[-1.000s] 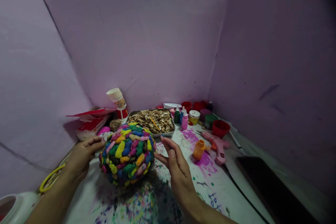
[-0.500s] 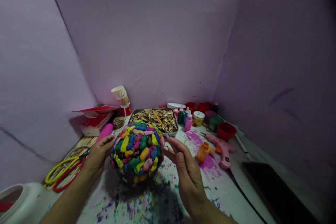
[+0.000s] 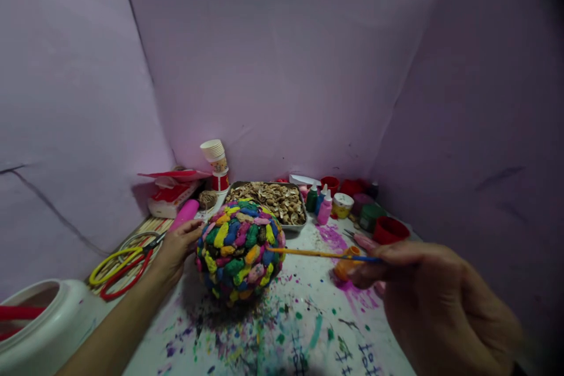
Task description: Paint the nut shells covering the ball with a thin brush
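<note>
A round ball [image 3: 240, 252] covered in bumpy, shell-like pieces painted in many colours sits on the paint-spattered table. My left hand [image 3: 176, 249] holds its left side with the fingertips. In my right hand [image 3: 440, 299] is a thin paintbrush [image 3: 321, 254] with a yellow and blue handle, pinched by its blue part. It lies almost level, its far end at the ball's right side. Behind the brush stands a small orange paint bottle [image 3: 346, 265] without a cap, partly hidden by my right fingers.
Behind the ball lies a metal tray [image 3: 299, 227] of brown shells. Paint bottles [image 3: 324, 210], jars and red cups [image 3: 390, 230] stand to its right. My hand mostly hides a pink glue gun [image 3: 365, 242]. Scissors [image 3: 127, 264] and a white tub [image 3: 48, 323] are at left.
My right hand has moved right and closer to the camera. The brush has swung from slanting over the tray to lying nearly level against the ball. My left hand stays on the ball.
</note>
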Demonstrator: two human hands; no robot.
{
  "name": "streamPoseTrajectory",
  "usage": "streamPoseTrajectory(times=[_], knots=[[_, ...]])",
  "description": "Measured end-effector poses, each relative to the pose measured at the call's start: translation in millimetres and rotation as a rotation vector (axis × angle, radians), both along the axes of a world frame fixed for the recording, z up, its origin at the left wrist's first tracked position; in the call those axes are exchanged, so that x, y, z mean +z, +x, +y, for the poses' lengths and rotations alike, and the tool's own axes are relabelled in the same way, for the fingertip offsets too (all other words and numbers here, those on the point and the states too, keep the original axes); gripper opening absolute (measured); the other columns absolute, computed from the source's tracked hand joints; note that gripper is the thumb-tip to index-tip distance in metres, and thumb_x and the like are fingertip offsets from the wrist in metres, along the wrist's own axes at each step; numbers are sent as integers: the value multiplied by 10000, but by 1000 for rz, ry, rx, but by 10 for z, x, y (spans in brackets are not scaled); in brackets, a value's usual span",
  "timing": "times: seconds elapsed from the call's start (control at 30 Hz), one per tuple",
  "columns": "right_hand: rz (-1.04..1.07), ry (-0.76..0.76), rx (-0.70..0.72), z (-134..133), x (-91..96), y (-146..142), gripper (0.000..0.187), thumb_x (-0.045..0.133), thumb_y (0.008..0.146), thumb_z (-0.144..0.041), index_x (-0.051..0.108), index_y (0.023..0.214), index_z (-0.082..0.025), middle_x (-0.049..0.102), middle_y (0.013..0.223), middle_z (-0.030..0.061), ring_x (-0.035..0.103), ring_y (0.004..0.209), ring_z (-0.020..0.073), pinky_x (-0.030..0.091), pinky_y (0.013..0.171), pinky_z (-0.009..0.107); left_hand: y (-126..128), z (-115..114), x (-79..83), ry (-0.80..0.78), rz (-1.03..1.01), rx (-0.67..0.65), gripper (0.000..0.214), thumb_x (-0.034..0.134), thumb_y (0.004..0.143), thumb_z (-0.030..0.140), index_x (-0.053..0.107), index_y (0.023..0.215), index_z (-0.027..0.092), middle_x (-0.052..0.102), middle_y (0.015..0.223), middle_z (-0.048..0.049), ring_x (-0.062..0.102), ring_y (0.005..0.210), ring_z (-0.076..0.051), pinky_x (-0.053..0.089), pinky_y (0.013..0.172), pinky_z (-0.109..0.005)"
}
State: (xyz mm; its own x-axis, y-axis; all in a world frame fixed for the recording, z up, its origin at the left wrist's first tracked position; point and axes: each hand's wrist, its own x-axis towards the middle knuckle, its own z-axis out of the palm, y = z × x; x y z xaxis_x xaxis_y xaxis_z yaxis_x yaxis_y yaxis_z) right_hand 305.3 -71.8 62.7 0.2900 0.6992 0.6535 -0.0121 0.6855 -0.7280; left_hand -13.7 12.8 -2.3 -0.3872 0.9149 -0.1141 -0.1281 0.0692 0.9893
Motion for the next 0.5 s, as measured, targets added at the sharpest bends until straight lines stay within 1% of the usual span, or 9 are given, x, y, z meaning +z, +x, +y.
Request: streamPoseTrajectory(times=[0.03,0.07,0.13,0.23,0.3,0.4,0.5], knots=[[-16,-17,22,-2,-16,-30,279,544,954,-420,728,852,-237,725,644,17,704,568,165,613,646,329,0,-2,-1,-2,-3,-5,428,840,465,326,705,831,150,723,716,-26,658,655,-204,491,633,-306],[-29,-39,57,6,-36,-64,278,549,950,-419,731,845,-238,720,635,22,701,558,170,612,600,319,0,-5,-1,-4,-6,-8,435,839,471,327,704,844,148,725,727,-24,655,658,-196,485,630,-295],[-42,-74,125,42,-81,-129,263,564,945,-403,736,838,-236,712,625,27,695,537,166,595,509,277,-1,-8,-3,-9,-12,-8,451,836,476,321,701,869,146,733,756,-27,650,666,-182,475,624,-278],[-48,-75,160,100,-134,-176,231,588,936,-382,740,847,-232,704,630,17,688,522,142,598,504,239,-1,-9,-7,-20,-25,-1,459,831,472,299,698,884,147,744,800,-38,647,669,-178,460,601,-267],[-74,-65,154,115,-146,-174,234,581,940,-385,737,843,-240,705,633,10,689,535,131,601,521,221,2,-7,-11,-28,-33,3,449,827,476,283,696,885,153,747,802,-41,648,656,-183,451,583,-269],[-130,-87,107,99,-136,-171,259,556,952,-400,722,818,-253,703,608,4,682,545,127,598,525,212,12,-6,-11,-38,-40,2,438,825,488,278,696,890,163,748,789,-37,650,645,-190,452,586,-279],[-91,-122,50,72,-130,-198,275,564,939,-436,710,789,-257,693,589,3,668,536,131,593,513,220,25,-15,1,-38,-45,5,439,829,476,289,692,875,168,747,773,-28,648,645,-189,457,600,-282]])
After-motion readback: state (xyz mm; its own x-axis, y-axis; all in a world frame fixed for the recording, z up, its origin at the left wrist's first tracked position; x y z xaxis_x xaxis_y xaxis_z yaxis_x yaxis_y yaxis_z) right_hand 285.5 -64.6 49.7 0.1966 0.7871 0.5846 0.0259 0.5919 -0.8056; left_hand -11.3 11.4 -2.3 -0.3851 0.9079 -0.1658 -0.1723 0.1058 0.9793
